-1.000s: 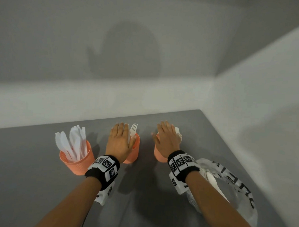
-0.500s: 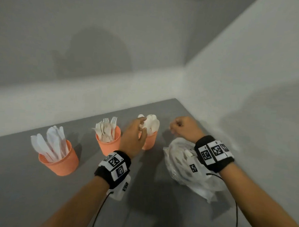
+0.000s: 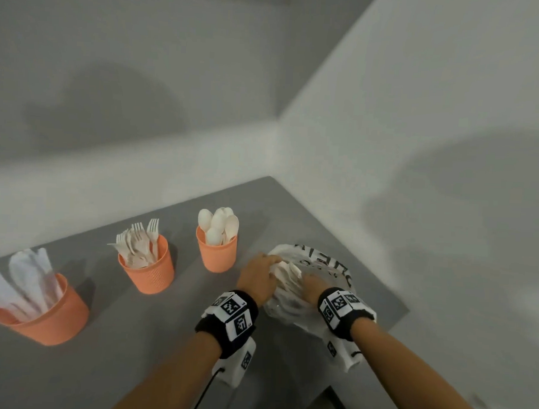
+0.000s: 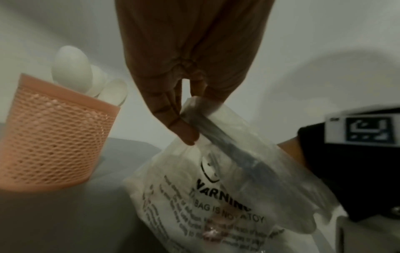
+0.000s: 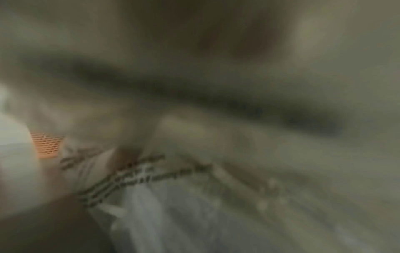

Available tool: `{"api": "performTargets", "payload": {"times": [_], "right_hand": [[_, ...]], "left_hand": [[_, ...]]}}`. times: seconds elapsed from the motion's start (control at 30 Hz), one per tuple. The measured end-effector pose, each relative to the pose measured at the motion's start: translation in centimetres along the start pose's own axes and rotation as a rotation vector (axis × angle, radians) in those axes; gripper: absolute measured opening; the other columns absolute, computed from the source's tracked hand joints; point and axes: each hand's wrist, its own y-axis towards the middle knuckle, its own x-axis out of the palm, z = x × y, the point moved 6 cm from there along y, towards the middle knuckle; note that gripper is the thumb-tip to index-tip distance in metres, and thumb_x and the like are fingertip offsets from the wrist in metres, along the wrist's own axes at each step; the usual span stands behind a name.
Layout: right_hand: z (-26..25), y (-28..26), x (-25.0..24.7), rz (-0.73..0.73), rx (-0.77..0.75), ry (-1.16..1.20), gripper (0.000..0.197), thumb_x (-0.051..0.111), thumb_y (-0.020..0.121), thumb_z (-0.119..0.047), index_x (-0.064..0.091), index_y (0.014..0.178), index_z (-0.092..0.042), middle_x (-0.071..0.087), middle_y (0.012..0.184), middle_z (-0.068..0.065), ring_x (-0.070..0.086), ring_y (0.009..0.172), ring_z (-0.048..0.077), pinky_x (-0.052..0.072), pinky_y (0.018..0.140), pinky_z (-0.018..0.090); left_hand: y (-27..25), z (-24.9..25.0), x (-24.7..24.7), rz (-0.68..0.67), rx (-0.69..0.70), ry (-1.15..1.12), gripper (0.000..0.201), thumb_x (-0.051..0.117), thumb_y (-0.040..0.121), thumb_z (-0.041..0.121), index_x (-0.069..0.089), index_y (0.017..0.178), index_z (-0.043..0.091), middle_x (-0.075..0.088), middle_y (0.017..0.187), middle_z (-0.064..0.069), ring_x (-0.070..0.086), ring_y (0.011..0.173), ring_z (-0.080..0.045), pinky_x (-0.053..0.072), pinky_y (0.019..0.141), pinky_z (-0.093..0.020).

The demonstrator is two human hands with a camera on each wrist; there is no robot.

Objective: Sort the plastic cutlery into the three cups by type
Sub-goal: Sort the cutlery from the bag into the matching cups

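Note:
Three orange mesh cups stand in a row on the grey table (image 3: 132, 353). The left cup (image 3: 45, 321) holds white knives, the middle cup (image 3: 149, 271) forks, and the right cup (image 3: 218, 253) spoons (image 3: 219, 223). A clear printed plastic bag (image 3: 327, 268) lies to the right of the spoon cup. My left hand (image 3: 271, 264) pinches the bag's open edge between thumb and fingers (image 4: 186, 130). The bag (image 4: 216, 191) hangs below that pinch, with the spoon cup (image 4: 49, 137) to its left. My right hand (image 3: 311, 282) reaches into the bag's mouth, its fingers hidden by plastic. The right wrist view is blurred.
White walls meet in a corner just behind the table. The table's right edge (image 3: 402, 306) runs close beside the bag. Bare grey tabletop lies in front of the cups. Cables hang from both wrist cameras.
Both hands left the cups and moved right to the bag. The left hand went from the spoon cup to pinching the bag's edge. The right hand dropped into the bag.

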Motion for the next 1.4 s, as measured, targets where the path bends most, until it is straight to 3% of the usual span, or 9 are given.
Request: {"api": "performTargets", "payload": {"times": [0.1,0.37,0.57,0.7,0.87,1.0,1.13,1.27,1.4], "right_hand": [[-0.2,0.5,0.3,-0.003,-0.043,0.122,0.037,0.040,0.096,-0.034,0.052,0.124,-0.014,0.058,0.128,0.007,0.053,0.117,0.025,0.038,0.096,0.029],[1.3,1.5,1.0,-0.013,0.032,0.355,0.074,0.072,0.073,-0.037,0.043,0.136,-0.012,0.050,0.138,0.010,0.048,0.125,0.027,0.037,0.103,0.032],[1.1,0.4,0.1,0.083,-0.056,0.410,0.043,0.067,0.079,-0.043,0.062,0.114,-0.017,0.065,0.116,0.005,0.059,0.106,0.022,0.042,0.087,0.025],[1.1,-0.6,-0.5,0.121,-0.086,0.413,0.045,0.064,0.080,-0.047,0.061,0.116,-0.020,0.066,0.116,0.002,0.059,0.107,0.021,0.041,0.086,0.023],[0.9,-1.6,-1.7,0.160,-0.121,0.510,0.041,0.066,0.080,-0.021,0.056,0.120,-0.017,0.066,0.108,0.004,0.059,0.095,0.019,0.038,0.075,0.020],[0.9,-1.9,-2.3,0.212,-0.133,0.639,0.019,0.060,0.078,-0.008,0.054,0.081,-0.026,0.058,0.077,-0.005,0.054,0.079,0.019,0.041,0.066,0.024],[0.6,-2.5,-3.6,0.233,-0.174,0.672,0.021,0.058,0.080,-0.005,0.057,0.097,-0.018,0.057,0.083,-0.006,0.054,0.078,0.017,0.041,0.067,0.023],[-0.2,-2.4,-3.1,0.079,-0.205,0.459,0.019,0.057,0.082,-0.012,0.060,0.099,-0.019,0.064,0.093,0.001,0.056,0.080,0.015,0.044,0.072,0.026],[0.4,-2.9,-3.5,0.141,-0.173,0.538,0.009,0.059,0.084,-0.015,0.057,0.091,-0.021,0.059,0.081,-0.003,0.055,0.073,0.014,0.041,0.066,0.025]], "left_hand": [[-0.7,0.7,-0.8,0.019,0.078,-0.035,0.045,0.042,0.082,-0.008,0.057,0.122,0.007,0.053,0.124,-0.011,0.051,0.116,-0.023,0.035,0.097,-0.023],[-0.8,-0.4,-2.2,0.057,0.027,-0.032,0.042,0.046,0.084,-0.004,0.055,0.124,0.004,0.053,0.127,-0.012,0.049,0.119,-0.023,0.033,0.096,-0.019],[-0.1,-0.3,-2.5,0.089,-0.045,-0.035,0.040,0.047,0.086,-0.002,0.053,0.125,0.003,0.052,0.129,-0.013,0.048,0.121,-0.024,0.033,0.098,-0.023],[0.2,-0.4,-2.6,0.131,-0.096,-0.020,0.039,0.047,0.087,0.002,0.052,0.126,0.003,0.050,0.129,-0.014,0.047,0.121,-0.026,0.032,0.099,-0.026],[0.5,-0.2,-2.4,0.099,-0.095,0.022,0.039,0.046,0.090,0.008,0.050,0.128,0.006,0.051,0.128,-0.015,0.048,0.119,-0.027,0.035,0.101,-0.030],[0.5,-0.3,-2.6,0.043,-0.079,0.022,0.042,0.044,0.090,0.007,0.047,0.132,0.005,0.050,0.131,-0.017,0.048,0.121,-0.028,0.033,0.102,-0.029],[0.3,-0.2,-2.6,-0.044,-0.046,-0.015,0.046,0.043,0.090,0.006,0.042,0.136,0.003,0.047,0.139,-0.016,0.044,0.129,-0.027,0.031,0.106,-0.027],[0.1,-0.2,-2.6,-0.052,-0.031,-0.034,0.042,0.042,0.088,0.001,0.049,0.129,0.002,0.055,0.130,-0.018,0.051,0.120,-0.030,0.036,0.099,-0.027],[-0.2,-0.8,-2.7,-0.012,-0.083,-0.041,0.045,0.042,0.089,0.002,0.045,0.133,0.003,0.050,0.137,-0.014,0.045,0.128,-0.026,0.032,0.106,-0.027]]}}
